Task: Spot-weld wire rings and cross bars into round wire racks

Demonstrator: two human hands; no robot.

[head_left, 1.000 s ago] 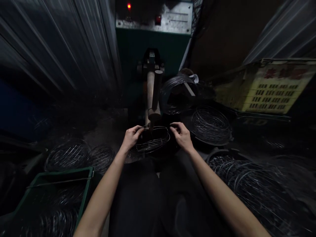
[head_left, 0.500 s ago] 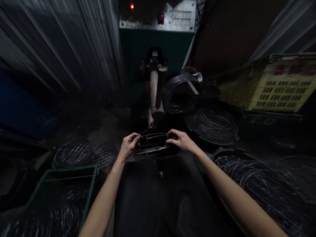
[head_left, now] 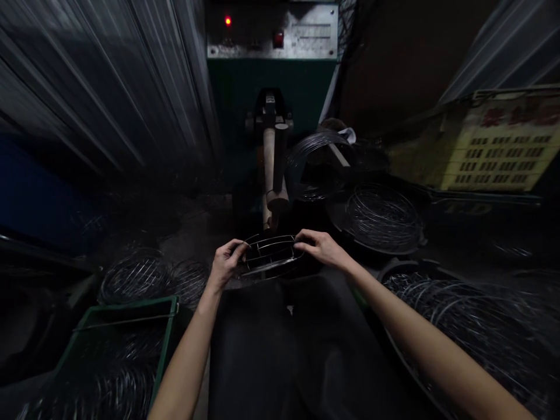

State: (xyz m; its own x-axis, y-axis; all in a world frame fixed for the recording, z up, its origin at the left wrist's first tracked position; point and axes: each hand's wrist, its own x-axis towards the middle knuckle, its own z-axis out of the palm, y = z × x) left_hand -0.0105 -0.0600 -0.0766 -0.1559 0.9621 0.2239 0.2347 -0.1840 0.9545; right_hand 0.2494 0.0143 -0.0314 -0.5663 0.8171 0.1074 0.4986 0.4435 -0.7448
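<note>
Between my two hands is a wire frame (head_left: 271, 268), made of curved thin rods joined by short cross wires. My left hand (head_left: 228, 260) pinches its left end between thumb and fingers. At the right end, my right hand (head_left: 319, 246) grips the frame in the same way, fingers closed. Just beyond the frame, the thick rod-like arms (head_left: 277, 201) of a machine come down toward it. The lower edge of the frame hangs close above the dark cloth (head_left: 280, 350) over my lap. Fine details of the wire joints are too dark to make out.
The green machine (head_left: 227, 87) stands ahead, with a red light on its panel (head_left: 312, 46). A green crate (head_left: 168, 344) of wire pieces is at lower left. Wire rings (head_left: 135, 277) lie behind it. Basins of wire (head_left: 459, 315) and a yellow crate (head_left: 499, 166) are on the right.
The view has shifted slightly, so the machine panel sits lower and further left. Both hands keep hold of the wire frame, which is tilted a little more, its right side higher.
</note>
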